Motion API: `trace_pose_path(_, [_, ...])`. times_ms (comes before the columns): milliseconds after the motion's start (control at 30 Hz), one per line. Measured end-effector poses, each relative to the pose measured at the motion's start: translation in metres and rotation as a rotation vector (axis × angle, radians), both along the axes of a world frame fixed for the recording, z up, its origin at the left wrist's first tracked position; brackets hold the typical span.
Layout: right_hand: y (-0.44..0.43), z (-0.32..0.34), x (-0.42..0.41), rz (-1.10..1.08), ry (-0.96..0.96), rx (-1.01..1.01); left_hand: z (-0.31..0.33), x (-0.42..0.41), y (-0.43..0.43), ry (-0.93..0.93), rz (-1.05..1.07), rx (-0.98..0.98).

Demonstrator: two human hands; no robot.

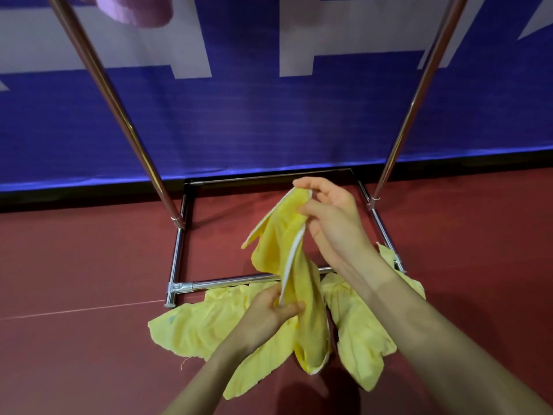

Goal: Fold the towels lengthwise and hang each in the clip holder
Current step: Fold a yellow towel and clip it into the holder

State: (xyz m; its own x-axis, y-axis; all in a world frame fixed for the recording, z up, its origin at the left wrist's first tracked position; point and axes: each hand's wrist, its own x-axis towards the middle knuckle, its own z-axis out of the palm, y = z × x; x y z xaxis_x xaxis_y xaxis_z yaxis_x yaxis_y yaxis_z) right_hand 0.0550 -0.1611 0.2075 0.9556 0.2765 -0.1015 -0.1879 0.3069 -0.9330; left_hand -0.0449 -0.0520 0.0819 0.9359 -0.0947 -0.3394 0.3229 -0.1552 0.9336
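A yellow towel with a white edge (282,244) hangs lifted between both hands above the floor. My right hand (332,223) pinches its upper corner, fingers closed on the fabric. My left hand (269,313) grips the same towel lower down, along the white edge. Its bottom end droops to the floor. More pale yellow towels (194,322) lie crumpled on the red floor beneath my hands, spreading left and right. A pink towel (140,10) hangs at the top left edge of the view; what holds it is cut off.
A chrome rack stands in front of me, with its two slanted uprights (119,121) and its rectangular base frame (176,259) on the red floor. Behind it hangs a blue and white banner (269,115).
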Motion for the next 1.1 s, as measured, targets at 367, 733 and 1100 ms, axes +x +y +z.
trace_pose_path(367, [-0.023, 0.065, 0.009, -0.175, -0.026, -0.073, 0.077, -0.008, 0.021, -0.017, 0.322, 0.019])
trace_pose_path(733, [-0.033, 0.31, -0.011, -0.148, 0.022, -0.241, 0.358, -0.028, 0.044, -0.074, 0.41, 0.127])
trace_pose_path(1100, [-0.043, 0.575, -0.026, 0.035, 0.132, -0.05, 0.569, -0.066, 0.016, 0.025, 0.086, 0.106])
